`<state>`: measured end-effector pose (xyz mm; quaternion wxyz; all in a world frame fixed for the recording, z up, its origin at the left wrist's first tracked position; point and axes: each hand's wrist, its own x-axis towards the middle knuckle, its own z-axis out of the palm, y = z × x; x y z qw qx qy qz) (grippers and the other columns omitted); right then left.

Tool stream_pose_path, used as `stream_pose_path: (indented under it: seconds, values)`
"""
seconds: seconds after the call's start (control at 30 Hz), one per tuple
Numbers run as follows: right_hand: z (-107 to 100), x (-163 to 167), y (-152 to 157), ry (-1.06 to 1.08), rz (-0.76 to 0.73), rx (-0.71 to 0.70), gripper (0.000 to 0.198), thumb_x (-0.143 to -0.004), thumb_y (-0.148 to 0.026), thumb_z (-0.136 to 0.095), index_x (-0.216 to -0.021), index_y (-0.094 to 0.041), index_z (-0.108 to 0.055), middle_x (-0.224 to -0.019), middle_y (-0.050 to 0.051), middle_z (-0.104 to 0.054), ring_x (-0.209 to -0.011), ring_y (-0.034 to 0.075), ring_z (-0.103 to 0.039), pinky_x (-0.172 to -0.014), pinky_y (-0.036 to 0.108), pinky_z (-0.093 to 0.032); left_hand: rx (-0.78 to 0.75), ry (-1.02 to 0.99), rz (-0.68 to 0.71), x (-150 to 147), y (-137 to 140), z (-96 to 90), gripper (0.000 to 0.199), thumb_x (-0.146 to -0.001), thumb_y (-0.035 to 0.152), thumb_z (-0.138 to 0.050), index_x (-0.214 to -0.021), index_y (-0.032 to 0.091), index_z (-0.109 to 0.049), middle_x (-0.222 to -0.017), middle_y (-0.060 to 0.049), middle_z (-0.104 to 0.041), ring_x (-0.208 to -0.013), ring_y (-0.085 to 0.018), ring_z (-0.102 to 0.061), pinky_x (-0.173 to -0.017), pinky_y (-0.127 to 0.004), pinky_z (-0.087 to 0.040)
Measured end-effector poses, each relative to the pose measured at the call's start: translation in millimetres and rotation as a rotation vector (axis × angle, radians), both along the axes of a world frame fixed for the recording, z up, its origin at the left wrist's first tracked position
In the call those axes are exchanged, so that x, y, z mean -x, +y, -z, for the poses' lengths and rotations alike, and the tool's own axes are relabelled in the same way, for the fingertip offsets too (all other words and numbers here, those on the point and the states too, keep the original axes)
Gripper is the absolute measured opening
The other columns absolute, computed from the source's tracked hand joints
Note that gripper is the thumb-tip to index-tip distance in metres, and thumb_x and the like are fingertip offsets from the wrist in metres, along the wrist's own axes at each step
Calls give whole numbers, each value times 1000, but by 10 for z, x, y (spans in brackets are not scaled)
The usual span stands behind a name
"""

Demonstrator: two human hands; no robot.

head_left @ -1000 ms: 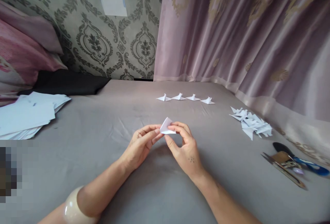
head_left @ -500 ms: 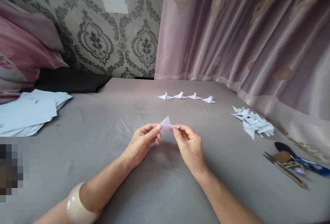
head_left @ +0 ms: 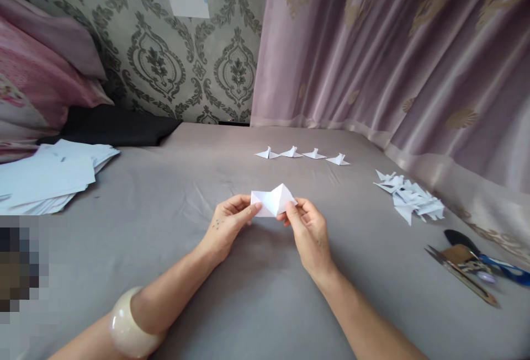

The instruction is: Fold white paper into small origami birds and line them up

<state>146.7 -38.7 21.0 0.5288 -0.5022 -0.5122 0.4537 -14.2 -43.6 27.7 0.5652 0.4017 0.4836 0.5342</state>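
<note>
Between left fingers (head_left: 239,200) and right fingers (head_left: 307,206) — white paper (head_left: 269,204), creased, pinched at both ends

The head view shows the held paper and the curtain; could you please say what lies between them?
In the head view, four small folded papers sit in a row on the grey cloth between the held paper and the curtain.

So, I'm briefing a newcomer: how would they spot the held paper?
Over the grey cloth, find the left hand and right hand. The white folded paper stretches between them. Unlike the row of four folded pieces beyond and the paper heap to the right, it alone is held.
</note>
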Motion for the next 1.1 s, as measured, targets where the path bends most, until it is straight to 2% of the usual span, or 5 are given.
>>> stream_pose_path:
  seconds: [0.13,0.5,0.8,0.97,1.1]
  values:
    - [23,-16,28,128,7,56,30,-83,-46,-63,-91,-17,-61,-73,4,-71,-71,16,-65,-63,27,-48,19,-71,14,11,14,18,19,-72,34,-76,-78,17,-70,-83,-2,-72,-76,-13,-61,-72,-23,-43]
    - [10,4,47,295,-29,148,26,-81,-41,-67,-90,-17,-60,-71,2,-70,-67,13,-63,-61,25,-44,-37,-79,75,37,50,132,13,-74,24,-73,-80,15,-65,-74,0,-64,-69,-10,-55,-65,-22,-40]
    - [21,27,-5,-34,-17,-44,20,-84,-38,-63,-90,-18,-63,-77,2,-70,-75,15,-66,-70,25,-49,-87,-86,141,8,26,96,20,-77,21,-71,-96,17,-68,-84,-3,-72,-79,-13,-62,-74,-24,-47]
    - [39,47,-31,-202,11,-138,15,-85,-32,-61,-90,-18,-64,-76,2,-69,-71,15,-64,-69,25,-49,-87,-68,147,-21,2,62,22,-74,22,-75,-93,16,-68,-87,-2,-72,-82,-14,-64,-80,-25,-48]
    - [94,76,-48,-301,42,-269,10,-85,-28,-60,-87,-18,-63,-76,2,-67,-67,14,-61,-67,25,-49,-131,-4,113,-42,-20,59,21,-71,26,-77,-86,16,-66,-85,-2,-71,-80,-14,-64,-77,-25,-49]
